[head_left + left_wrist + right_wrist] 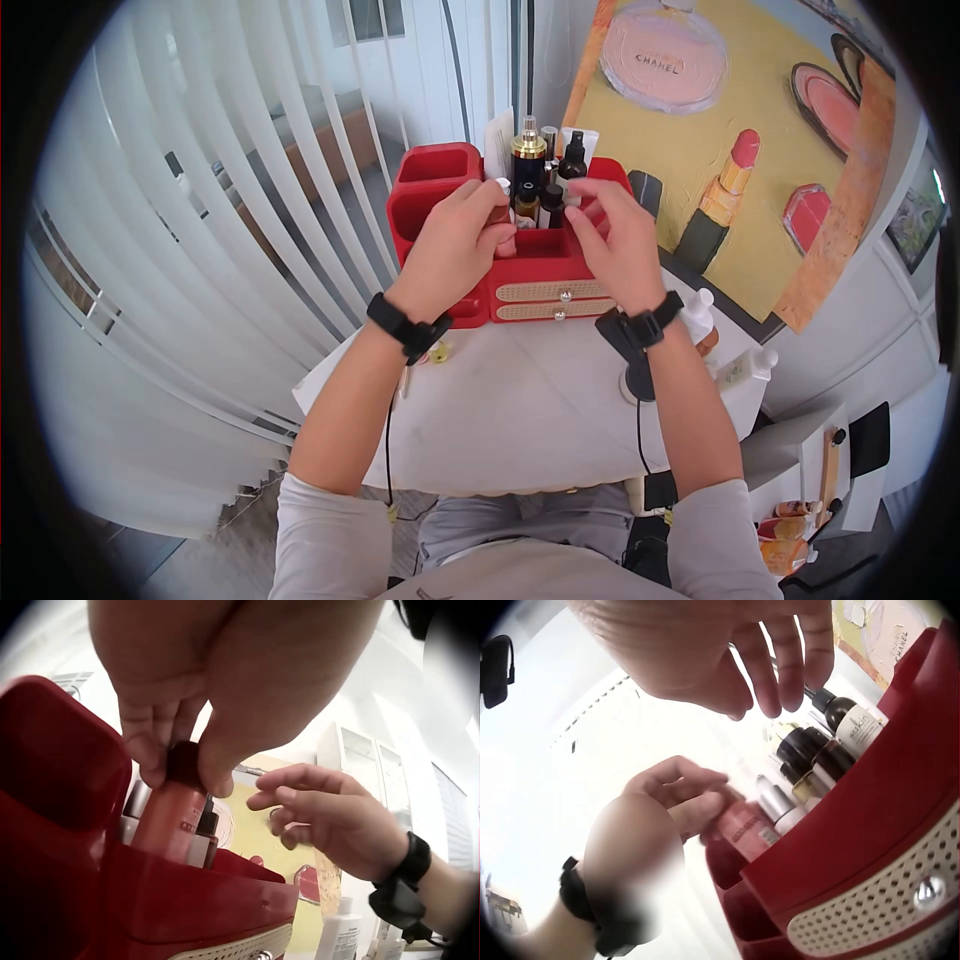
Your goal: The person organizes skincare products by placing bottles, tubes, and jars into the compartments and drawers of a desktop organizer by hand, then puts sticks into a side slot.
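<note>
A red organiser (430,165) stands at the back of the white table (520,400), with several cosmetic bottles upright in its compartments. My left hand (500,215) pinches the dark cap of a pink bottle (169,817) that stands tilted in the organiser (187,900). In the right wrist view the same pink bottle (744,831) sits at the left end of the row, under the left hand (697,802). My right hand (590,215) hovers just above the dark-capped bottles (810,746) with loosely curled fingers (769,682), and it holds nothing.
A tall gold-capped bottle (528,150) and a black spray bottle (573,155) rise at the organiser's back. Two cream drawers (550,292) face me. White bottles (745,375) stand at the table's right edge. A painted cosmetics poster (720,130) leans behind, and vertical blinds (230,200) hang left.
</note>
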